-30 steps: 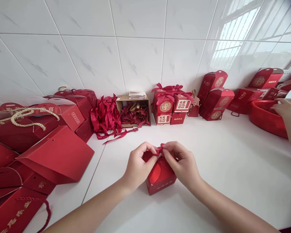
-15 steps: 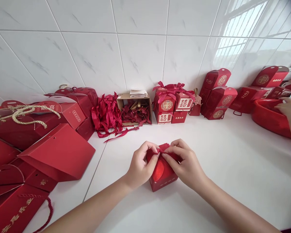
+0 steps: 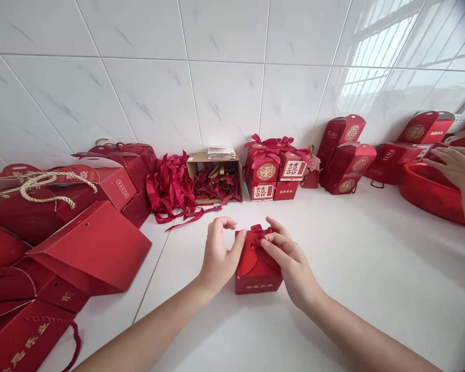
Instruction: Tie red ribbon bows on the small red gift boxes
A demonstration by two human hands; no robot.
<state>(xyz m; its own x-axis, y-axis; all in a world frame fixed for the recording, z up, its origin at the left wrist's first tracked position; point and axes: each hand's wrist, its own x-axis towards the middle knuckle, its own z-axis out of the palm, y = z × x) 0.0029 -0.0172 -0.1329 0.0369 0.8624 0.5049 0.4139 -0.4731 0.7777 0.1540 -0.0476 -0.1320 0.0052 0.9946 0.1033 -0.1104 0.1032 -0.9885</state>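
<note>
A small red gift box (image 3: 256,281) stands upright on the white surface in front of me, its gold lettering facing me. Across its closed top runs a dark red ribbon (image 3: 257,229), gathered at the middle. My left hand (image 3: 219,257) is beside the box's left edge, thumb and forefinger apart, the thumb tip close to the lid. At the top right, my right hand (image 3: 296,264) pinches the ribbon between thumb and forefinger. Part of the ribbon is hidden behind these fingers.
Red boxes (image 3: 101,248) pile up at left. Along the tiled wall are loose ribbons (image 3: 170,186), a cardboard box (image 3: 191,173) of tags, stacked ribboned boxes (image 3: 284,190) and plain ones (image 3: 344,160). Far right, another person's hand (image 3: 455,165) is above a red basin (image 3: 430,194).
My left hand has let go of the ribbon and moved left, its fingers parting. The box has turned so its lettered front faces me. The other person's hand has risen from the basin.
</note>
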